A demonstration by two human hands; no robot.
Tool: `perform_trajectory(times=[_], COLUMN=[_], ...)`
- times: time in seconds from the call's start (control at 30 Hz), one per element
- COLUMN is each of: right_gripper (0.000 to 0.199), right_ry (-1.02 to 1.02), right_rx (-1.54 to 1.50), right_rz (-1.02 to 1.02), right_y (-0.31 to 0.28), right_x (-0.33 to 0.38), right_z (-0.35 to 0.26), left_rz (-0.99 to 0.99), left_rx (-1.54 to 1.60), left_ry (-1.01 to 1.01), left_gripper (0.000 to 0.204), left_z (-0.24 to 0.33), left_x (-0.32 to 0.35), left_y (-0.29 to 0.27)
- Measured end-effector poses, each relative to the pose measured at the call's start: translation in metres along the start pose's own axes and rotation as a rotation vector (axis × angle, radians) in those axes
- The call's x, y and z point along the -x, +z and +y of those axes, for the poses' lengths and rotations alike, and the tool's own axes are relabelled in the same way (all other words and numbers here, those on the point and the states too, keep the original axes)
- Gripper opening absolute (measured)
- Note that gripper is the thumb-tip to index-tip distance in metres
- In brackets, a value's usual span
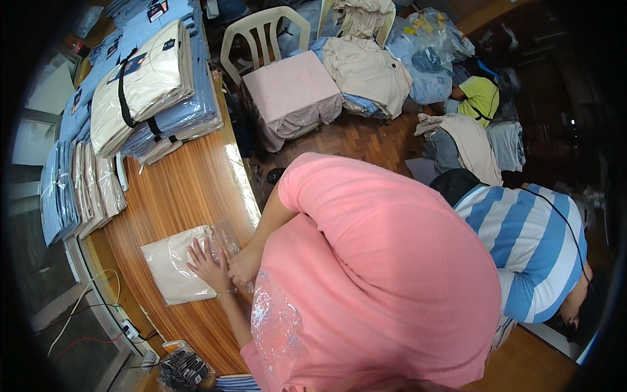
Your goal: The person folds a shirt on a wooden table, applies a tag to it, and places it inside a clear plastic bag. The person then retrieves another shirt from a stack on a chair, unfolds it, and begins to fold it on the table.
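Left hand (208, 263) grip released: fingers spread, palm flat on the bagged cream garment (176, 261), pressing its right end. Right hand (245, 266) just beside it, touching the clear plastic bag (228, 238) at its open end; can't tell if that grip is clenched or loose, fingers hidden. Garment lies flat on the wooden worktop (189, 189), near its curved edge, extending left from both hands. Stacks of packed cream and blue shirts (150, 85) sit well apart at the worktop's far side. Person in a striped shirt (529, 242) bends over on the right. White plastic chair (261, 32) beyond.
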State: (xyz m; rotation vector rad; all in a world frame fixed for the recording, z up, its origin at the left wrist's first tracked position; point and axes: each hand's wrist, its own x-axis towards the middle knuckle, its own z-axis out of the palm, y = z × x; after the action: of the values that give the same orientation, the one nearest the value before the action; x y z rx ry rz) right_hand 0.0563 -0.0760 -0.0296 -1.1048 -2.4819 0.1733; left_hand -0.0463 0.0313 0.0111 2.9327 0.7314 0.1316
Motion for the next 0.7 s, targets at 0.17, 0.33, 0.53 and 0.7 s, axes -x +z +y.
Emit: perform_trajectory(times=[0.17, 0.33, 0.53, 0.7], right_gripper=[0.011, 0.012, 0.014, 0.027], right_ry=[-0.040, -0.143, -0.092, 0.131], right_rx=[-0.023, -0.120, -0.285, -0.127], right_rz=[-0.021, -0.086, -0.262, -0.002], right_y=[-0.007, -0.024, -0.065, -0.121], right_x=[0.004, 0.008, 0.055, 0.047], right_z=[-0.014, -0.018, 0.026, 0.057], left_rz=[0.012, 0.037, 0.069, -0.010], left_rx=[0.022, 0.021, 0.008, 0.027], left_ry=[-0.032, -0.037, 0.024, 0.012], left_gripper=[0.049, 0.048, 0.048, 0.047], left_z=[0.008, -0.004, -0.004, 0.002], left_x=[0.001, 0.003, 0.006, 0.022], left_y=[-0.002, 0.004, -0.010, -0.018])
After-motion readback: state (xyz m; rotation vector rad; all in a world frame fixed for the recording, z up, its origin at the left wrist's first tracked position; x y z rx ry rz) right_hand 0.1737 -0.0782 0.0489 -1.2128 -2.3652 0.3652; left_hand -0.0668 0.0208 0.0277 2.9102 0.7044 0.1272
